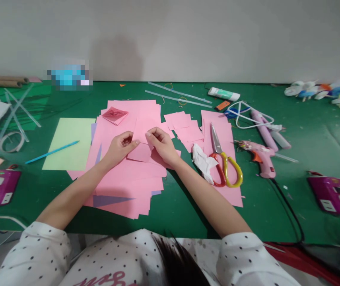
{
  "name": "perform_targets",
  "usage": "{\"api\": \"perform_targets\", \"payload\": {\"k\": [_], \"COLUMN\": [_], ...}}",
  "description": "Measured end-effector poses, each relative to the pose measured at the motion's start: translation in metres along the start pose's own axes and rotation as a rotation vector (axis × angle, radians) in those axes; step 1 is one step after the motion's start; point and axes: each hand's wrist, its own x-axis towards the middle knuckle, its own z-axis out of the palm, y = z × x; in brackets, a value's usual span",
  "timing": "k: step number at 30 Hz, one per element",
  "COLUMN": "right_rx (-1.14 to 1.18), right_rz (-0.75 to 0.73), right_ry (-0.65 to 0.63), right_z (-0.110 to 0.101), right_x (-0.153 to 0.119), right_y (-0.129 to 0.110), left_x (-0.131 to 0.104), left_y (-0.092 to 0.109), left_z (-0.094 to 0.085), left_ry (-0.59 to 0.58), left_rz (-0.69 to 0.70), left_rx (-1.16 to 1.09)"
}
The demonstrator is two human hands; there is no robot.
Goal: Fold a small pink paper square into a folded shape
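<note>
Pink paper is lying in a loose, overlapping heap across the middle of the green table [307,143], and on top of that heap both hands are pinching one small pink square [141,145] between thumb and fingertips. The left hand [119,147] is curling in from the left with its fingers bent over the square's left edge; the right hand [162,143] is closing on the upper right edge, knuckles raised, wrist angled in from the near right. Both forearms are reaching up from the near edge of the table and converging, bare below dotted sleeves. The likeliest trouble, as I judge it, is the square sliding on the slick sheets beneath, since the heap is uneven and nothing is holding it flat; a crease pressed there could be running crooked. The pinch could also be catching a sheet from the heap along with the square, as the colours are matching and the edges are hard to tell apart. Just right of the right forearm a crumpled white scrap [203,161] and a pair of scissors [222,161] with red and yellow handles are resting on another pink sheet, where a sweeping elbow could be knocking them. A pink glue gun [259,157] is lying farther right, its cord trailing toward the near edge.
</note>
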Motion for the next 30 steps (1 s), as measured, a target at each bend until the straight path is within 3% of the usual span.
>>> {"api": "perform_targets", "payload": {"k": [9,16,30], "right_rx": [0.022,-0.038,-0.134], "right_rz": [-0.028,-0.055,-0.105], "right_ry": [-0.013,-0.071,-0.115], "right_z": [0.001,0.002,0.003], "right_x": [0.0,-0.002,-0.004], "right_y": [0.001,0.001,0.003], "left_x": [0.0,0.0,0.003], "left_y": [0.001,0.008,-0.002], "left_z": [0.001,0.001,-0.004], "left_ry": [-0.019,0.044,0.072], "left_rz": [0.0,0.021,0.003], "left_rx": [0.034,0.043,0.009]}}
